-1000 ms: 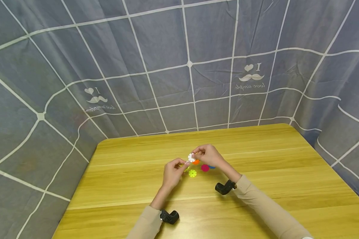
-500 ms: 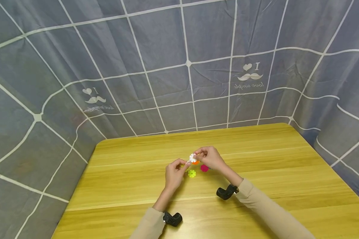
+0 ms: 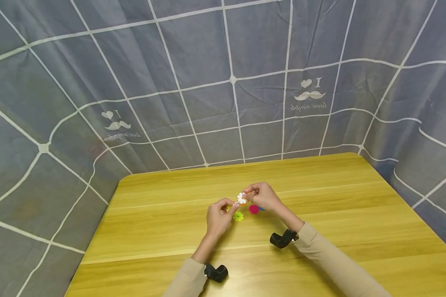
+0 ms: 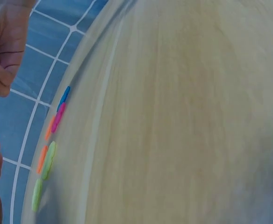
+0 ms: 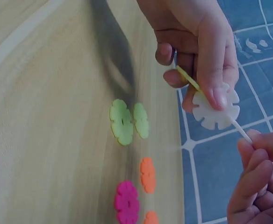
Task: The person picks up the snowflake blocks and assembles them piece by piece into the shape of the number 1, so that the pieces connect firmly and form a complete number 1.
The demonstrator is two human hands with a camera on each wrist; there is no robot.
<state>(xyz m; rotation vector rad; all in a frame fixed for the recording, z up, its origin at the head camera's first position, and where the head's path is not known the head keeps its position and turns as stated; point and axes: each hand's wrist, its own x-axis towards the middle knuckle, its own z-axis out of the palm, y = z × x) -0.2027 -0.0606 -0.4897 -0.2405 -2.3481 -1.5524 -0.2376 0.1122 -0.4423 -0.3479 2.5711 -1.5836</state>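
My left hand (image 3: 218, 218) pinches a white notched snowflake disc (image 5: 206, 114) between thumb and fingers. A yellow disc (image 5: 188, 78), seen nearly edge-on, joins that white one by the fingers. My right hand (image 3: 264, 198) pinches a second white snowflake disc (image 3: 241, 199), which looks thin and edge-on in the right wrist view. Its edge meets the left hand's white disc at the rim, the two set crosswise. Both hands are raised over the table, and the left wrist view catches only parts of them at its left border.
On the wooden table (image 3: 163, 239) beneath the hands lie loose snowflake discs: green (image 5: 121, 122), a second green (image 5: 141, 120), orange (image 5: 148, 175), magenta (image 5: 127, 203) and blue (image 4: 64, 98). A grey-blue curtain (image 3: 204, 103) with white lines hangs behind the far edge.
Both hands have shifted slightly to the right and nearer the body in the head view, with the white discs still held together. The discs on the table stay put.
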